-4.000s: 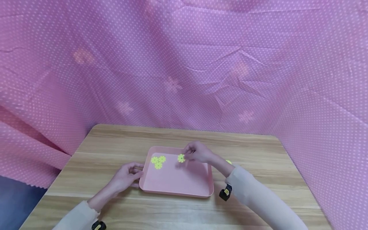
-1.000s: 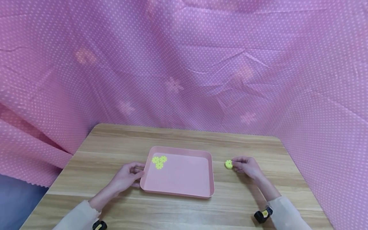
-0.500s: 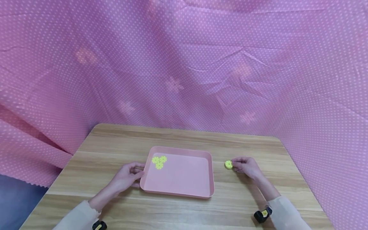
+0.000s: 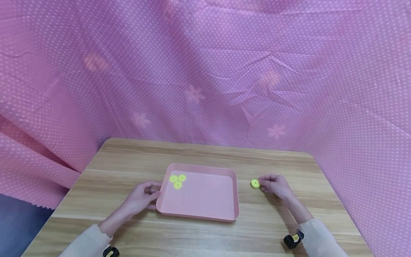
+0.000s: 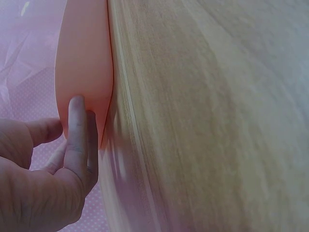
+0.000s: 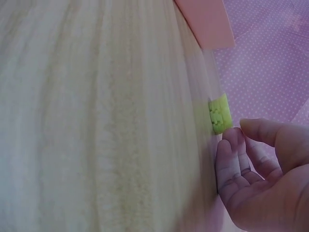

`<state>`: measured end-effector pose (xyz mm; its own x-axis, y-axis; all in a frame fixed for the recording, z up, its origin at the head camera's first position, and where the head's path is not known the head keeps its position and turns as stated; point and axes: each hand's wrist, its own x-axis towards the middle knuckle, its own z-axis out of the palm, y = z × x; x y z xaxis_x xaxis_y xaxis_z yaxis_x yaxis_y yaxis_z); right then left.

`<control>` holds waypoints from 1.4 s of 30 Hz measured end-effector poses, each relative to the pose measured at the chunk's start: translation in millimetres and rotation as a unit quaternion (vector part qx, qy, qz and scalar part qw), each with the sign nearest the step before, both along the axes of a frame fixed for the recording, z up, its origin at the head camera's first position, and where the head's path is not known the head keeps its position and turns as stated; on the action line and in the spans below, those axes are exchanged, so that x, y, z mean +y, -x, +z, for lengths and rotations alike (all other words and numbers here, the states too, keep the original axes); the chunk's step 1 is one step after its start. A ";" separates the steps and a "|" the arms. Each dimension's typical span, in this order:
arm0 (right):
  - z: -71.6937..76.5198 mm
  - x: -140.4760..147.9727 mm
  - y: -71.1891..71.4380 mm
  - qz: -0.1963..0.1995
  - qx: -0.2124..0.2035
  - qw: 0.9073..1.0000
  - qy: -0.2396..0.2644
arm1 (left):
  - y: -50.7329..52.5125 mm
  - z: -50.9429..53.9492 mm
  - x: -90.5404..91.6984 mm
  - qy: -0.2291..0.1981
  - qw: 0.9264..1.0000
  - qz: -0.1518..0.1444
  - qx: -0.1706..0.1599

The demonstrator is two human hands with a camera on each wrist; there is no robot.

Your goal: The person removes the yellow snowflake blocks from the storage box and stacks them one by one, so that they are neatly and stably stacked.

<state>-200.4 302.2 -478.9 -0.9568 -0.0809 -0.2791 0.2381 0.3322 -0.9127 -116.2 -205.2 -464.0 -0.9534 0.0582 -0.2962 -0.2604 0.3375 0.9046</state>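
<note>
A pink rectangular tray [image 4: 199,196] lies on the table, with 3 yellow notched discs [image 4: 178,181] in its far left corner. My left hand [image 4: 141,198] touches the tray's left side. In the left wrist view, its straight fingers [image 5: 77,130] rest against the outer wall and the thumb is at the rim. Right of the tray, a small stack of yellow discs [image 4: 255,184] sits on the wood. My right hand [image 4: 275,186] pinches the stack's edge with thumb and fingertips. In the right wrist view, notched edges show on the stack [image 6: 220,115]; the exact contact is small.
Wood-grain table [image 4: 199,237] under everything. A purple-pink dotted cloth [image 4: 205,89] hangs behind and along both sides. Black wrist cameras [image 4: 293,241] sit by both sleeves.
Four seconds ago my right hand held a disc over the tray; since then it has moved right to the stack. Over the last second hardly anything moves; my left hand stays at the tray.
</note>
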 end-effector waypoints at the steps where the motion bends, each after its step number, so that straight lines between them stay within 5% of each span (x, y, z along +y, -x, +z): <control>1: 1.5 -1.0 0.3 -0.001 0.000 1.000 -0.001 | 1.7 0.6 -0.9 0.000 1.000 -0.002 0.001; 8: 20.0 -18.0 5.1 -0.009 -0.002 1.000 -0.018 | 13.1 3.8 -6.9 -0.002 1.000 -0.013 -0.003; 19: 55.2 -72.6 18.6 0.066 0.032 0.997 -0.019 | 23.5 6.5 -10.1 -0.003 1.000 -0.020 -0.006; 42: 71.9 -194.0 41.8 0.189 0.021 0.981 -0.032 | 24.7 4.8 -11.3 0.004 1.000 -0.025 -0.012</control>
<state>-242.2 108.2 -407.0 -0.8722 -0.4161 -0.2572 0.0501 0.4469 -0.8932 -140.9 -216.5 -459.3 -0.9417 0.1034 -0.3202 -0.2653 0.3575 0.8955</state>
